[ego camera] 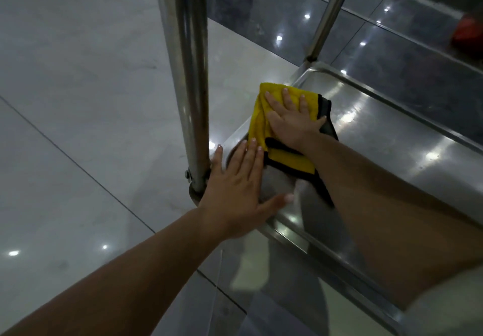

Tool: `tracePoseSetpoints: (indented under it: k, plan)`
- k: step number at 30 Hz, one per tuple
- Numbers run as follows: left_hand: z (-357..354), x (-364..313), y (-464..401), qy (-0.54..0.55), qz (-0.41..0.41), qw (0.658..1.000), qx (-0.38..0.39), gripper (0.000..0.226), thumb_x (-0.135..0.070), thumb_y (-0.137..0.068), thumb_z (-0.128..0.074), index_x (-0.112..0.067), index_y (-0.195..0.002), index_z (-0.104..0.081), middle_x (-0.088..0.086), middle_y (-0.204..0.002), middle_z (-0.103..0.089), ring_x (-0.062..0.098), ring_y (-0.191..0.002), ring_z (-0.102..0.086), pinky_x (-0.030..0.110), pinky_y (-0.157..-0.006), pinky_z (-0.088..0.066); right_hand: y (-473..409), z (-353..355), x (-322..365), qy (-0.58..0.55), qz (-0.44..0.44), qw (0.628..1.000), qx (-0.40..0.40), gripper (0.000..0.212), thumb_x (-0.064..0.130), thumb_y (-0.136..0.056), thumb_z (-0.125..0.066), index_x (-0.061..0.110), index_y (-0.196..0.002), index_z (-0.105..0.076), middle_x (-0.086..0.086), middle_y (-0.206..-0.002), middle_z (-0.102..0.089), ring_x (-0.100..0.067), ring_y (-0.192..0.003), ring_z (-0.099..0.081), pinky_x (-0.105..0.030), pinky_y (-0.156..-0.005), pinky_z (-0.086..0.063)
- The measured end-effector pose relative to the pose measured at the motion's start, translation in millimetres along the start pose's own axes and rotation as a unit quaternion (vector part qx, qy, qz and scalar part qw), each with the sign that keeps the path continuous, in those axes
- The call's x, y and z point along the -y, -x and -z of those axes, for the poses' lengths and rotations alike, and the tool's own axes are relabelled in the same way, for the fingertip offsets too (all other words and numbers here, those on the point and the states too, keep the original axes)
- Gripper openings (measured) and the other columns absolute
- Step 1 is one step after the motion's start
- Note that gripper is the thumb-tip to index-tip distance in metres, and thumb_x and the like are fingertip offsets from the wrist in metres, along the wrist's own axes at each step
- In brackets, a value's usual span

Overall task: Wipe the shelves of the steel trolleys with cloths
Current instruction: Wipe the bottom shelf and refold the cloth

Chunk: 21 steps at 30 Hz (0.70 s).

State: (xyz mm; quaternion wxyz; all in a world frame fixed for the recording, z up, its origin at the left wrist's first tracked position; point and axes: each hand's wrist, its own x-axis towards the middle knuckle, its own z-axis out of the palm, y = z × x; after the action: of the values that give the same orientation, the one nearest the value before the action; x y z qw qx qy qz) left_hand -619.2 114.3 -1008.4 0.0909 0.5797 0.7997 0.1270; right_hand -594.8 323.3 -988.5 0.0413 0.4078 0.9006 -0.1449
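We start at the fingers of our right hand [290, 120]: they lie straight and spread, flat on top of a yellow cloth [264, 116], pressing it down and curling round nothing. The cloth is folded, with a black hem and a grey underside showing along its right edge and beneath our wrist. It sits at the left end of the shelf [386, 147], near the corner, with its far left corner reaching over the shelf's raised rim.

The fingers of our left hand [235, 192] are also straight and held loosely together, palm down, with the thumb stretched out to the right. This hand rests on the near-left corner of the shelf, its fingertips just beside the near edge of the cloth and its little-finger side touching the base of the thick upright post [190, 79] that rises from that corner. It holds nothing.

Both forearms come in from the bottom, the right one crossing above the shelf. The shelf is polished steel with a rounded rim and glints of light on it. A thinner post [330, 14] stands at the shelf's far-left corner. Left of the shelf lies a pale tiled floor [78, 87]; beyond it the tiles are dark and glossy. A blurred red object [467, 32] lies far to the right beyond the shelf.
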Motion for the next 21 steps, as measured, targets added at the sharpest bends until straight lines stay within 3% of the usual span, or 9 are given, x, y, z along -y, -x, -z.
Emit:
tracePoseSetpoints:
  k: [3, 9, 17, 21]
  plan:
    - [0.2, 2.0, -0.7, -0.004, -0.006, 1.0, 0.002, 0.1, -0.083, -0.075, 0.011, -0.016, -0.151, 0.013, 0.002, -0.16, 0.019, 0.011, -0.143, 0.027, 0.051, -0.114, 0.019, -21.1, 6.5, -7.8, -0.009, 0.001, 1.0, 0.005, 0.049, 0.056, -0.094, -0.017, 0.063, -0.14, -0.002, 0.019, -0.159, 0.009, -0.021, -0.147, 0.012, -0.076, -0.101, 0.007]
    - [-2.0, -1.1, -0.3, -0.021, -0.021, 1.0, -0.001, 0.099, -0.08, -0.079, 0.009, -0.013, -0.152, 0.009, 0.005, -0.161, 0.014, 0.015, -0.144, 0.026, 0.053, -0.114, 0.018, -27.0, 22.7, -43.5, -0.045, -0.158, 0.986, -0.029, 0.056, 0.057, -0.094, -0.014, 0.049, -0.148, -0.005, 0.012, -0.161, 0.009, -0.024, -0.147, 0.013, -0.076, -0.103, 0.005]
    - [-5.0, -1.0, 0.6, -0.041, -0.021, 0.999, -0.007, 0.111, -0.089, -0.071, 0.007, -0.012, -0.151, 0.007, 0.008, -0.161, 0.008, 0.019, -0.146, 0.018, 0.054, -0.113, 0.017, 61.1, -2.3, -54.1, 0.055, 0.024, 0.998, -0.017, 0.058, 0.053, -0.09, -0.017, 0.05, -0.147, -0.006, 0.011, -0.161, 0.005, -0.024, -0.148, 0.009, -0.069, -0.11, 0.001]
    - [-4.8, -2.3, 4.5, -0.044, -0.029, 0.999, 0.001, 0.125, -0.098, -0.061, -0.003, -0.011, -0.15, 0.012, 0.01, -0.161, 0.01, 0.023, -0.146, 0.019, 0.057, -0.112, 0.018, 106.8, -18.8, -49.5, 0.103, 0.112, 0.988, -0.023, 0.062, 0.063, -0.081, -0.004, 0.059, -0.14, 0.01, 0.018, -0.159, 0.01, -0.018, -0.147, 0.013, -0.068, -0.109, -0.004]
